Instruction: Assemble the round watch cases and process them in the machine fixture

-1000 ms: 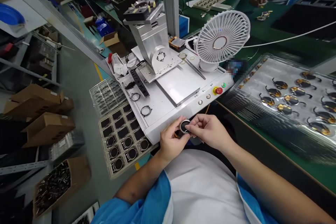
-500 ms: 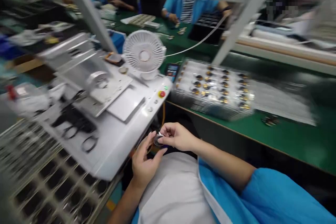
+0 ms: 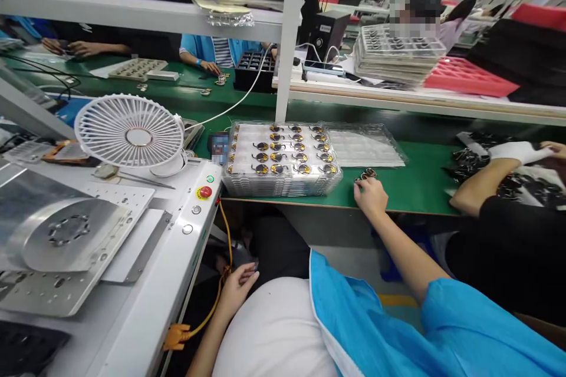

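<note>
My right hand reaches to the green bench, its fingers closed at a small pile of metallic parts. What is between those fingertips is too small to make out. Low by my lap, my left hand has its fingers curled together; a dark edge shows at the fingertips, but its kind is unclear. Ahead on the bench stands a stack of clear plastic trays. In its top tray sit rows of round dark parts with gold-coloured tabs.
Left stands a white machine with a red button, a metal fixture and a white fan. An orange cable hangs beside it. A shelf post rises behind the trays. A co-worker's gloved hand works at right.
My hands have parted: the right has gone from the round dark disc out to the pile on the bench, the left has dropped lower. My view has turned right.
</note>
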A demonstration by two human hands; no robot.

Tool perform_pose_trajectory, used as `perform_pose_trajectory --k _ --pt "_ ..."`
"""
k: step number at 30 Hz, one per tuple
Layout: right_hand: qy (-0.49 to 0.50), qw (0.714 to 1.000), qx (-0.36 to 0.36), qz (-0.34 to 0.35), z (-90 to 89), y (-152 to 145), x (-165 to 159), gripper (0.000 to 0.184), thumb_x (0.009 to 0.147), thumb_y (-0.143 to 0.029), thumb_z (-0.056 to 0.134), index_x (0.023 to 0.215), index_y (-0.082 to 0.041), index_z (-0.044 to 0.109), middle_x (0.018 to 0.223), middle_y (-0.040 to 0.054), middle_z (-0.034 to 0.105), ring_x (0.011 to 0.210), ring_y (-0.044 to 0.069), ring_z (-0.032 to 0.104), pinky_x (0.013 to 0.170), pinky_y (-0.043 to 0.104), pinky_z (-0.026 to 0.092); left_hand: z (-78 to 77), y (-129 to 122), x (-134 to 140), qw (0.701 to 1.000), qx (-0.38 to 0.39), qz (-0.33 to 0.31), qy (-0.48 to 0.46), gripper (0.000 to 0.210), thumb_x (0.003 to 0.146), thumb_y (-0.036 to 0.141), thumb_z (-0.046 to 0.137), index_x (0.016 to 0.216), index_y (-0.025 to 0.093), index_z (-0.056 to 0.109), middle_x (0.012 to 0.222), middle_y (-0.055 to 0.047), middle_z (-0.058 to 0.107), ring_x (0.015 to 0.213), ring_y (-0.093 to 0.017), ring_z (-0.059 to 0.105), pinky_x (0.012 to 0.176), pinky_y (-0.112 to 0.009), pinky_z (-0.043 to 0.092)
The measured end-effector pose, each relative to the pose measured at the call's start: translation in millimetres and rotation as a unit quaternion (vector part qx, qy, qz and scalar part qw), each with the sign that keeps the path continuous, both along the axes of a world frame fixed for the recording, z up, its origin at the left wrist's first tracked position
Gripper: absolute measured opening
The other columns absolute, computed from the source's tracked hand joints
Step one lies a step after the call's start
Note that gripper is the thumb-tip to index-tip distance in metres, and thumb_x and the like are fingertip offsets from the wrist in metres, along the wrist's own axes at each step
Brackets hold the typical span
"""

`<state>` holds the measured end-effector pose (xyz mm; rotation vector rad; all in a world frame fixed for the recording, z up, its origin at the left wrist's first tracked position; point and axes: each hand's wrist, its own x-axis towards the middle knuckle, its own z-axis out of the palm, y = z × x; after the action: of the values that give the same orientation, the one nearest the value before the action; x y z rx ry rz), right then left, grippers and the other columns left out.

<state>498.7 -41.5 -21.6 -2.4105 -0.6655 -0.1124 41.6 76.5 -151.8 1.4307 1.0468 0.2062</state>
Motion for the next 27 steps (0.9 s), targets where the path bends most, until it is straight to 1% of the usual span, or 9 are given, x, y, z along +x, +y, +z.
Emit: perform_pose_trajectory --k 3,4,6,8,12,15,20,24,27 --pt "-0.017 0.996 -0.077 0.029 -19.2 2 8 0.022 0.089 -0.033 0.061 0.095 -0.016 0.074 0.111 0.0178 0.066 0.115 0.034 0.053 0.098 0.041 0.043 -33.0 7 -3 0.999 -0.006 0.005 0.035 0.06 0.055 0.072 0.081 0.079 0.016 0.077 0.088 -0.014 0.081 0.098 -0.039 0.077 0.098 -0.051 0.059" --pt "-0.025 0.995 -0.095 0.031 -21.3 2 14 0.028 0.091 -0.036 0.06 0.105 -0.015 0.075 0.118 0.0187 0.066 0.119 0.034 0.052 0.102 0.042 0.041 -39.7 8 -5 0.999 -0.011 0.007 0.041 0.06 0.053 0.072 0.082 0.075 0.016 0.076 0.083 -0.014 0.08 0.096 -0.04 0.077 0.096 -0.052 0.059" --pt "-0.04 0.991 -0.126 0.025 -20.1 2 29 0.043 0.097 -0.04 0.056 0.127 -0.012 0.068 0.133 0.0204 0.061 0.129 0.035 0.047 0.11 0.043 0.036 -48.1 9 -10 0.998 -0.017 0.022 0.049 0.061 0.053 0.073 0.081 0.077 0.017 0.076 0.085 -0.013 0.08 0.098 -0.039 0.077 0.097 -0.05 0.058" --pt "-0.041 0.987 -0.158 0.011 -14.9 0 48 0.052 0.101 -0.041 0.05 0.14 -0.008 0.059 0.138 0.0223 0.06 0.132 0.035 0.047 0.112 0.045 0.034 -52.2 8 -14 0.998 -0.023 0.04 0.053 0.063 0.054 0.073 0.082 0.084 0.018 0.076 0.092 -0.013 0.081 0.104 -0.037 0.076 0.098 -0.048 0.058" --pt "-0.02 0.975 -0.219 -0.031 -7.7 -10 71 0.061 0.102 -0.047 0.048 0.143 -0.002 0.055 0.126 0.0276 0.066 0.121 0.039 0.056 0.104 0.049 0.039 -56.8 7 -17 0.996 -0.049 0.045 0.057 0.066 0.046 0.072 0.086 0.082 0.017 0.076 0.088 -0.013 0.08 0.1 -0.037 0.077 0.097 -0.048 0.058" --pt "-0.025 0.969 -0.243 -0.044 -10.6 -16 62 0.065 0.104 -0.052 0.045 0.146 -0.003 0.054 0.131 0.0284 0.063 0.122 0.04 0.055 0.102 0.051 0.041 -60.4 8 -17 0.996 -0.06 0.045 0.054 0.071 0.045 0.076 0.084 0.083 0.017 0.076 0.085 -0.011 0.079 0.097 -0.035 0.076 0.095 -0.047 0.057" --pt "-0.044 0.964 -0.26 -0.009 -23.6 -7 31 0.059 0.101 -0.059 0.05 0.149 -0.025 0.057 0.151 0.0173 0.052 0.136 0.036 0.046 0.109 0.049 0.037 -67.2 10 -16 0.995 -0.07 0.043 0.058 0.074 0.047 0.081 0.079 0.084 0.016 0.076 0.077 -0.008 0.075 0.087 -0.031 0.074 0.083 -0.043 0.057" --pt "-0.035 0.962 -0.266 -0.048 -27.8 0 31 0.059 0.103 -0.058 0.044 0.148 -0.022 0.059 0.152 0.0207 0.049 0.137 0.038 0.044 0.11 0.053 0.037 -71.9 11 -18 0.994 -0.076 0.048 0.059 0.073 0.042 0.08 0.08 0.08 0.018 0.074 0.073 -0.006 0.073 0.082 -0.029 0.072 0.078 -0.041 0.055" --pt "-0.014 0.959 -0.268 -0.093 -18.6 -14 48 0.062 0.103 -0.059 0.044 0.147 -0.019 0.059 0.148 0.0252 0.051 0.134 0.042 0.048 0.107 0.057 0.04 -74.3 9 -20 0.993 -0.082 0.061 0.058 0.072 0.043 0.081 0.079 0.078 0.018 0.073 0.069 -0.004 0.071 0.076 -0.027 0.07 0.073 -0.038 0.054"
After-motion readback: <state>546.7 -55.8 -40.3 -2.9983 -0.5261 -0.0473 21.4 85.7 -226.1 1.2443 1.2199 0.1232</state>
